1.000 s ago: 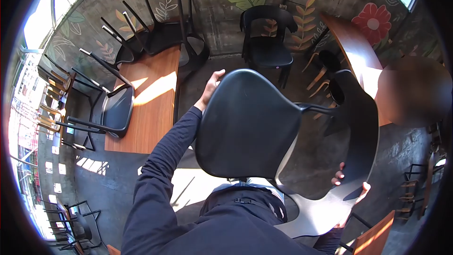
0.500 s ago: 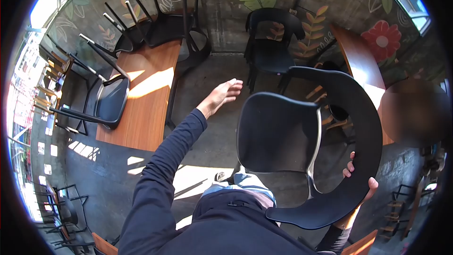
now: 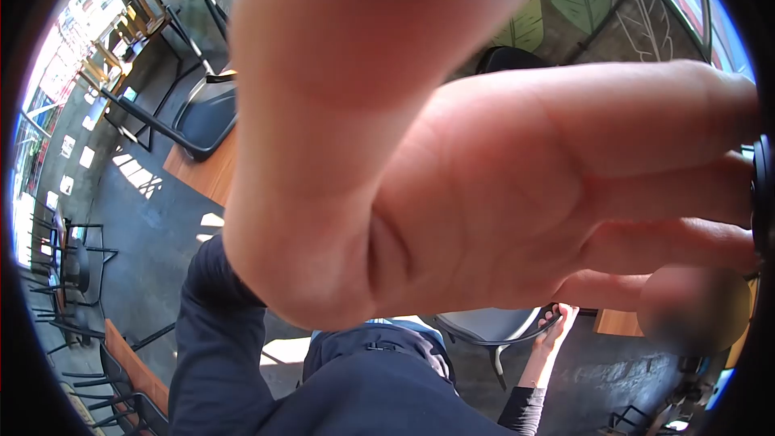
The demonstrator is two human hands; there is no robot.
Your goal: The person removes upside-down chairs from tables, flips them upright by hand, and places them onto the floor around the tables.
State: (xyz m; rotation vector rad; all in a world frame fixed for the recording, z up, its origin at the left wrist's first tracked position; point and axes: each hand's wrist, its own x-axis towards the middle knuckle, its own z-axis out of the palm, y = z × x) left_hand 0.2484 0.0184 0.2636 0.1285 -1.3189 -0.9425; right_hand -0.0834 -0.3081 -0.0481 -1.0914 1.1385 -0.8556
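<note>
My left hand [image 3: 476, 194] is very close to the camera and fills the middle of the view, palm showing, fingers stretched toward the right edge. It holds nothing and hides much of the room behind it. Below it, to the right, my right hand [image 3: 555, 329] is closed around the dark edge of a black chair [image 3: 489, 324]. Only the lower part of this chair shows, its seat catching the light and one leg pointing down; my left palm covers the rest.
An upturned black chair [image 3: 205, 117] rests on a wooden table [image 3: 206, 168] at the left. More chairs and a table [image 3: 133, 363] stand at lower left. Part of another dark chair [image 3: 508, 59] shows near the painted wall. A blurred round patch lies at the right.
My left hand has risen from beside the chair to right in front of the camera. The held chair and my right hand now appear lower, and the view has shifted.
</note>
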